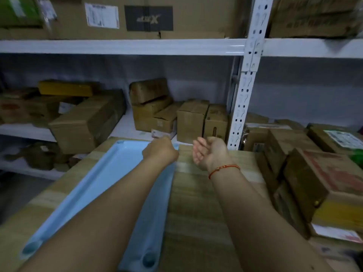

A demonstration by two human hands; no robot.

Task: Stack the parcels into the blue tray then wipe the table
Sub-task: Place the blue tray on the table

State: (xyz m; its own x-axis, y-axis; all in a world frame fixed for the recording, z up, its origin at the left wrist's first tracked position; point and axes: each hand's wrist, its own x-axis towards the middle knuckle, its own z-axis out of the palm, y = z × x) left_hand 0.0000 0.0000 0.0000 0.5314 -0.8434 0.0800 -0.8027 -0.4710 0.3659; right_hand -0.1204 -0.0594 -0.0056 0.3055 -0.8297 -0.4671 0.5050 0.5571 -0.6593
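Shelves of brown cardboard parcels [191, 120] stood beyond our empty light-blue plastic tray [110, 173]; left hand [160, 151] reached, grip unclear; right hand [209, 152] open, nothing stacked.

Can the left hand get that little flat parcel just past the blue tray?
Probably yes. The left hand reaches across the blue tray, fingers almost at the small flat parcel on the shelf edge, and nothing lies between them.

One pale blue rectangular plastic tray [110, 173] on the wooden worktop [198, 203]. Two bare hands: left [160, 152], right [210, 153]. One red cord bracelet [224, 169]. One white perforated steel shelf upright [247, 75]. Brown cardboard parcels [191, 120] on shelves: many, blurred, exact count undeterminable
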